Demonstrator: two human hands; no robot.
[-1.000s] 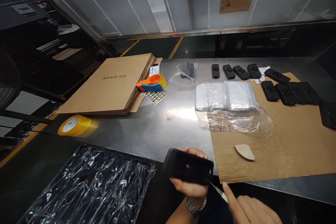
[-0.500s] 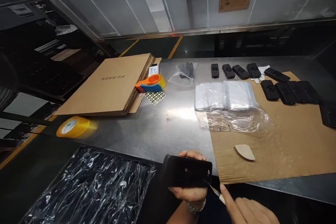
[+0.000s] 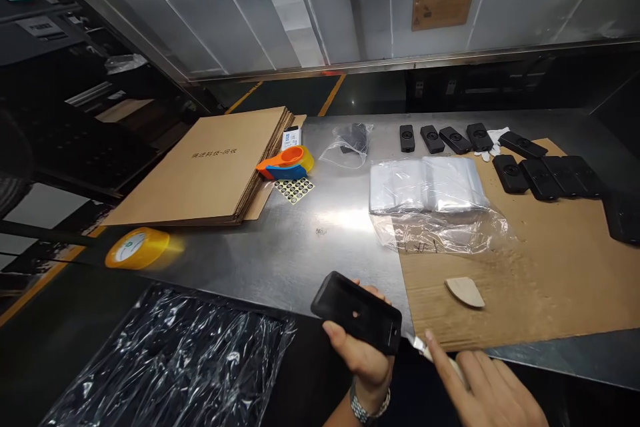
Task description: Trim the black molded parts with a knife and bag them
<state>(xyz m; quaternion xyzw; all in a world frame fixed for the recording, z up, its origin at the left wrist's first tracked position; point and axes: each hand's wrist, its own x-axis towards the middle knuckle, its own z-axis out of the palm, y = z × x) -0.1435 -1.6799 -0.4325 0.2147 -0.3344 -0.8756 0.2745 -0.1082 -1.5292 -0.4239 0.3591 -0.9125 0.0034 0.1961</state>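
A black plastic housing [image 3: 357, 313], hollow side facing me, lies tilted in my left hand [image 3: 363, 355]. My left fingers wrap round its far edge and the thumb presses the near edge. My right hand [image 3: 487, 387] is closed round a slim knife with a pale handle [image 3: 450, 365], its index finger stretched along the handle. The blade points left, close to the housing's right end; whether it touches cannot be made out. Beyond my right hand, a wedge-shaped tan piece [image 3: 465, 292] rests on a cardboard sheet [image 3: 545, 267].
Several black housings [image 3: 510, 173] stand at the back right, beside clear plastic bags [image 3: 427, 185]. To the left are stacked cardboard [image 3: 200, 173], an orange tape dispenser [image 3: 287, 163], a sticker sheet [image 3: 295, 189] and a yellow tape roll [image 3: 137, 248]. Black plastic wrap [image 3: 180, 353] lies below the table edge.
The housing has turned, its left end rising and its right end dropping. My right hand and the knife have moved slightly right, away from the housing's inside.
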